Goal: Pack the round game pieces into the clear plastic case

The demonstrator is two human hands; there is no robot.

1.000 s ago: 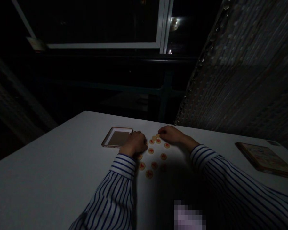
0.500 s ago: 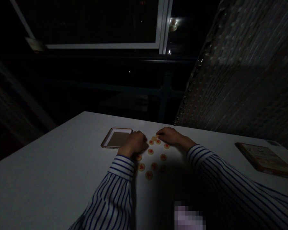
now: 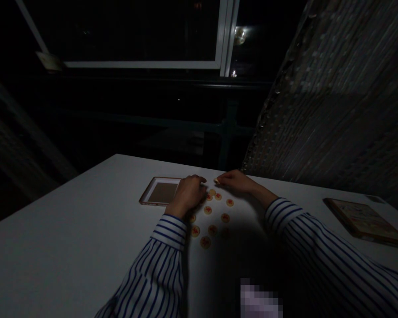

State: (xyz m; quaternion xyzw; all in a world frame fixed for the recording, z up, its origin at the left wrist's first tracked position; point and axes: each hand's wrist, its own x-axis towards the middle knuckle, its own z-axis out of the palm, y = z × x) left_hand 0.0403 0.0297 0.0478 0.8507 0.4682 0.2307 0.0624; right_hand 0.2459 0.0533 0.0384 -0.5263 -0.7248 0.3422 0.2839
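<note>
Several round, pale Chinese chess pieces with red characters lie scattered on the white table, one of them nearest me. My right hand is raised a little at the far side of the group, its fingertips pinching a chess piece tilted on edge. Left of the group, my left hand is open with fingers reaching toward the right hand; its underside is hidden. It partly covers the right end of a shallow open box tray. Just below the held piece, a plain-faced piece touches red-marked ones.
A flat box with a printed top lies on the right of the white table. A beaded curtain hangs beyond the table's right side. Behind the far edge are a dark railing and a white-framed window. The light is dim.
My right hand has lifted a chess piece away from the far end of the group. My left hand has shifted slightly up, its fingers now stretched further out.
</note>
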